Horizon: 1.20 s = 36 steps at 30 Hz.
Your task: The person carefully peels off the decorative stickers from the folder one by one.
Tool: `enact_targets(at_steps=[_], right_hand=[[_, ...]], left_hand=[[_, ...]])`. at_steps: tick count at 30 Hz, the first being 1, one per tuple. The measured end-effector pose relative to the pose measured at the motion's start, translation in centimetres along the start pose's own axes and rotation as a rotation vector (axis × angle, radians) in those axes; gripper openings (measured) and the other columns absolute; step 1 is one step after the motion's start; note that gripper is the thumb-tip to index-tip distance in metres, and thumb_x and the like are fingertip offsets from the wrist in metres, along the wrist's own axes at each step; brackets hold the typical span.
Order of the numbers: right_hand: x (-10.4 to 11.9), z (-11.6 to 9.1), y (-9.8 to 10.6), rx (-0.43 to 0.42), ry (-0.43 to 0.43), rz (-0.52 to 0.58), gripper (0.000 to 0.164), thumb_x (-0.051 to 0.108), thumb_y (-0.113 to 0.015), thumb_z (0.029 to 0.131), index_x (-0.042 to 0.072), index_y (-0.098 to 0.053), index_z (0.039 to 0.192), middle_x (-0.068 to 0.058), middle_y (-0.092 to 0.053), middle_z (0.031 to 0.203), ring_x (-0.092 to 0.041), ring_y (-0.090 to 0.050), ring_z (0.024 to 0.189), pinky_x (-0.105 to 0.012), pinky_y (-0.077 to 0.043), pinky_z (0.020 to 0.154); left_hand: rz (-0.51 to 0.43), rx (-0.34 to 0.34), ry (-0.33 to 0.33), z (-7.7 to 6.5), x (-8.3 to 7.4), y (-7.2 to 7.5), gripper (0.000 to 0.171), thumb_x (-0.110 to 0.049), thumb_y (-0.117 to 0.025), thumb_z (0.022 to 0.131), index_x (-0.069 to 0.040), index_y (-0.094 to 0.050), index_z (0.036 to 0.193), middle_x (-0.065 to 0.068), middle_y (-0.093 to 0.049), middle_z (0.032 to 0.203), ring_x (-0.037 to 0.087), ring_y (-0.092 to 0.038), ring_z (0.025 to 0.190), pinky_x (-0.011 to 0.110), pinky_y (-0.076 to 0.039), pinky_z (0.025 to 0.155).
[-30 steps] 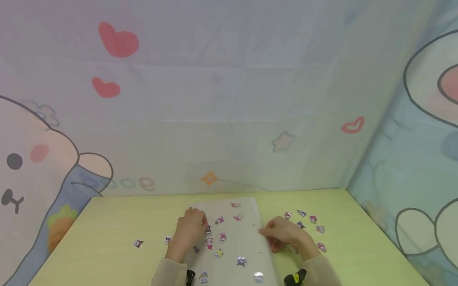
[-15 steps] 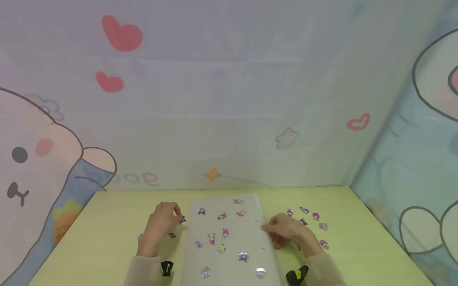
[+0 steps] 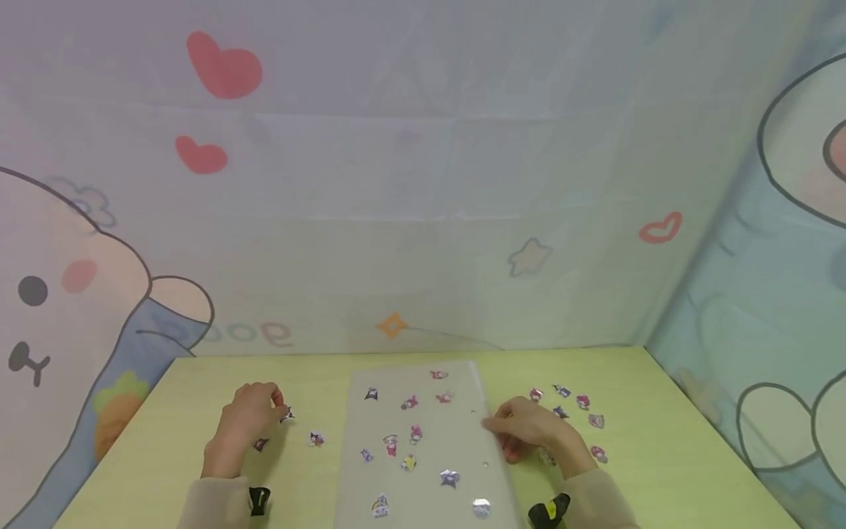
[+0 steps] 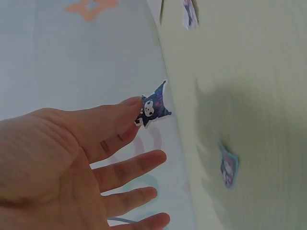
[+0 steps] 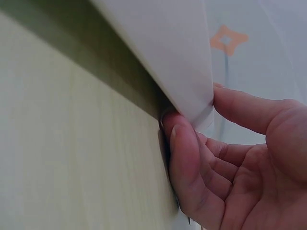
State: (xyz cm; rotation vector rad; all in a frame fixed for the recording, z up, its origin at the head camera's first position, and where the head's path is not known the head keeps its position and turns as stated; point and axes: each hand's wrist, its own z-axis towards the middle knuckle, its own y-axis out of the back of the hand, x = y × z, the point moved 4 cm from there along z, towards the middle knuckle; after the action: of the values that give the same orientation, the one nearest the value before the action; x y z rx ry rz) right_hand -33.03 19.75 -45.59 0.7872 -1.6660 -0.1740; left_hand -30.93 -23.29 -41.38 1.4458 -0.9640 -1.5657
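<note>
Left hand (image 3: 244, 417): thumb and index finger nearly closed, pinching a small dark-blue and white die-cut character sticker (image 4: 153, 106) by its lower corner; other three fingers spread and extended, not touching it. Sticker is up off the pale yellow wood-grain counter (image 3: 661, 477), left of the white rectangular board (image 3: 463, 437) and well apart from it.

Right hand (image 3: 521, 427): curled at the board's right edge, thumb against one face, index finger curled under. Right wrist view shows a shadowed gap there, so that edge looks slightly raised.

Step in hand, my read: left is handling one sticker, right is steadying the board. Next move calls for holding that corner grip without bending the sticker, and clearing the dark loose sticker (image 3: 261, 444) just beside the left hand and the purple-and-white loose sticker (image 3: 316, 438) between hand and board.

Orientation: in the left wrist view the printed face is toward the camera, one pointed tip aimed up and right, the other roughly right, pinched corner lower left. Outline nearly as wide as tall; long axis reads as a lower-left to upper-right diagonal, not certain. Board's long axis runs near to far, right edge slanting.
</note>
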Motion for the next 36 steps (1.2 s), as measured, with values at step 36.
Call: enact_targets(at_steps=[36], right_hand=[[-0.2,0.1,-0.1,-0.020,-0.004,-0.008,0.023,0.023,-0.064,0.095,0.001,-0.064,0.090,-0.013,-0.063,0.072,-0.016,-0.061,0.054,-0.031,-0.055,0.054]], left_hand=[[0.148,0.021,0.077,1.2,0.9,-1.6,0.017,0.003,-0.055,0.093,-0.010,-0.058,0.081,0.012,-0.054,0.086,0.036,-0.043,0.088,0.059,-0.037,0.076]])
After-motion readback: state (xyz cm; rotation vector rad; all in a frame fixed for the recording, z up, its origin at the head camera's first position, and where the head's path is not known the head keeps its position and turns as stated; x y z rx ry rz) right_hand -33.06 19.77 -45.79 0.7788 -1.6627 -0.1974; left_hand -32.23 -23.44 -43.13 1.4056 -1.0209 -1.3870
